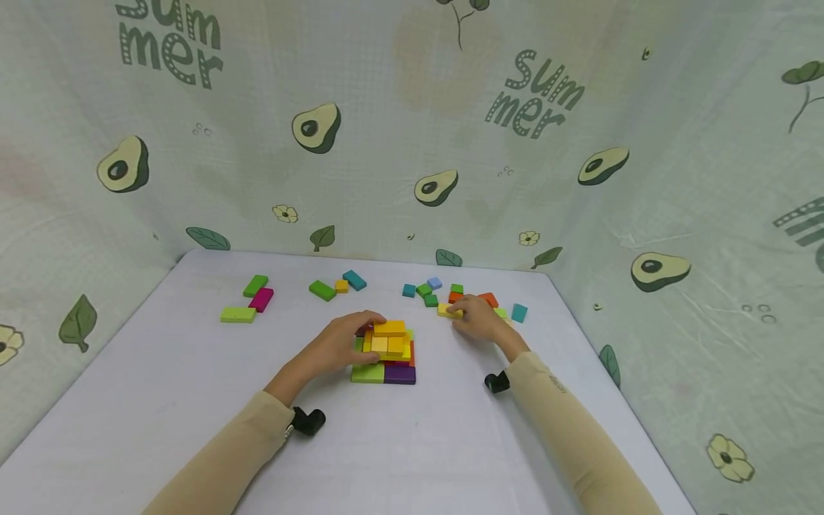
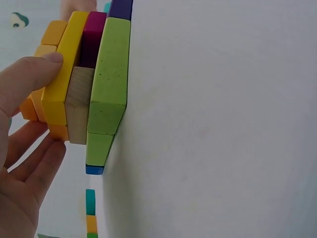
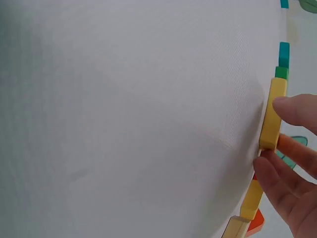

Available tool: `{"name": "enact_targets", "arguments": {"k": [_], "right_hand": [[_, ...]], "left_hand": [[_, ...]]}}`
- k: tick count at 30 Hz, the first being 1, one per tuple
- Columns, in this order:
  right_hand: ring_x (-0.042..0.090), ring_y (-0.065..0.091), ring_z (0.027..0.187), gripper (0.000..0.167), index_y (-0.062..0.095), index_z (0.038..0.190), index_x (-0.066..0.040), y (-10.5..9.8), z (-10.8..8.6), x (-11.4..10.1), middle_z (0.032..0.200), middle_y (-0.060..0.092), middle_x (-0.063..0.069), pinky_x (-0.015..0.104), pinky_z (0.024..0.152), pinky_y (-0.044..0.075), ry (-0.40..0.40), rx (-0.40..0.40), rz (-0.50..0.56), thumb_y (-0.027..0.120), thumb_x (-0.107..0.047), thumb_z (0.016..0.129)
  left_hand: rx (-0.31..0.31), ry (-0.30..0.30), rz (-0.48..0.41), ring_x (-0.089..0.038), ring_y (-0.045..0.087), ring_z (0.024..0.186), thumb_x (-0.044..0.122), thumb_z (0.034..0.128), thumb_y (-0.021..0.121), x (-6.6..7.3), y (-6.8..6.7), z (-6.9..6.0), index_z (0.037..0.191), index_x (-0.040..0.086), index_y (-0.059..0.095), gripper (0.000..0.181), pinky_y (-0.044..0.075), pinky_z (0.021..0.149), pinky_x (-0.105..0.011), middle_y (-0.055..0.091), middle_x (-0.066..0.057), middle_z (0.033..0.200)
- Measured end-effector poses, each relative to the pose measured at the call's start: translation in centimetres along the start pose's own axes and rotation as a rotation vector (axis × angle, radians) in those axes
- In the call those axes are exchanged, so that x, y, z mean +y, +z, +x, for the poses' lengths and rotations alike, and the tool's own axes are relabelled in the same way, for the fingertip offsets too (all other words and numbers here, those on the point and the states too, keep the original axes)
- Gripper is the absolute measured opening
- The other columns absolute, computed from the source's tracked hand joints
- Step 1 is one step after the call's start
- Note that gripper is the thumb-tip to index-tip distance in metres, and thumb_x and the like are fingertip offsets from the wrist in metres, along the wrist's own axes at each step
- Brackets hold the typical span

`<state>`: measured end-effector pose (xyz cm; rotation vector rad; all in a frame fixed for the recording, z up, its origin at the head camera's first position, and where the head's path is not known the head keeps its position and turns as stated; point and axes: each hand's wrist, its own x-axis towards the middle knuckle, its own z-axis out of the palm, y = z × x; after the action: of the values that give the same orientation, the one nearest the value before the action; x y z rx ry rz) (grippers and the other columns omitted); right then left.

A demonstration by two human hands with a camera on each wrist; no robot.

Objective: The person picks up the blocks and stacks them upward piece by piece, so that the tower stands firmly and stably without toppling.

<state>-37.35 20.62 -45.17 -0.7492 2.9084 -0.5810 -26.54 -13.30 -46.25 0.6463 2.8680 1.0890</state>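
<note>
A layered stack of coloured wooden blocks (image 1: 400, 375) stands mid-table, with lime and purple blocks at its base and yellow and orange ones on top. My left hand (image 1: 336, 343) is around its upper left side. In the left wrist view the thumb lies on a long yellow block (image 2: 63, 82), while the other fingers reach to the stack's far side. At the right, my right hand (image 1: 478, 319) holds a pale yellow block (image 1: 444, 310) at the table surface. In the right wrist view its thumb touches that yellow block (image 3: 273, 116), and the fingers are at its near end.
Small teal, green and light blue blocks (image 1: 434, 283) lie behind the right hand; orange-red (image 1: 489, 299) and teal (image 1: 519, 312) ones are beside it. Further left are green (image 1: 322, 290), magenta (image 1: 261, 300) and lime (image 1: 238, 315) blocks. Printed cloth (image 1: 386, 86) hangs behind the white table (image 1: 161, 400).
</note>
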Motion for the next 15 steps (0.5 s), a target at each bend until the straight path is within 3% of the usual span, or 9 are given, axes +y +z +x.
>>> {"name": "enact_targets", "arguments": {"k": [7, 15], "right_hand": [[0.029, 0.064, 0.106, 0.033, 0.075, 0.130, -0.006, 0.2, -0.1, 0.3, 0.129, 0.070, 0.013, 0.046, 0.101, 0.058, 0.011, 0.022, 0.061, 0.069, 0.002, 0.098], [0.026, 0.067, 0.104, 0.032, 0.076, 0.128, -0.004, -0.5, -1.4, -1.3, 0.125, 0.076, 0.010, 0.042, 0.097, 0.060, -0.103, 0.049, 0.062, 0.072, 0.001, 0.097]], "left_hand": [[0.001, 0.007, -0.005, -0.021, 0.060, 0.126, 0.026, 0.0874, 0.090, -0.1, 0.0, -0.1, 0.147, 0.025, 0.058, 0.068, 0.052, 0.113, -0.046, 0.063, 0.002, 0.145], [-0.003, 0.002, -0.007, -0.021, 0.059, 0.129, 0.026, 0.0874, 0.091, -0.1, -0.1, 0.0, 0.147, 0.025, 0.058, 0.068, 0.051, 0.113, -0.046, 0.062, 0.003, 0.146]]}}
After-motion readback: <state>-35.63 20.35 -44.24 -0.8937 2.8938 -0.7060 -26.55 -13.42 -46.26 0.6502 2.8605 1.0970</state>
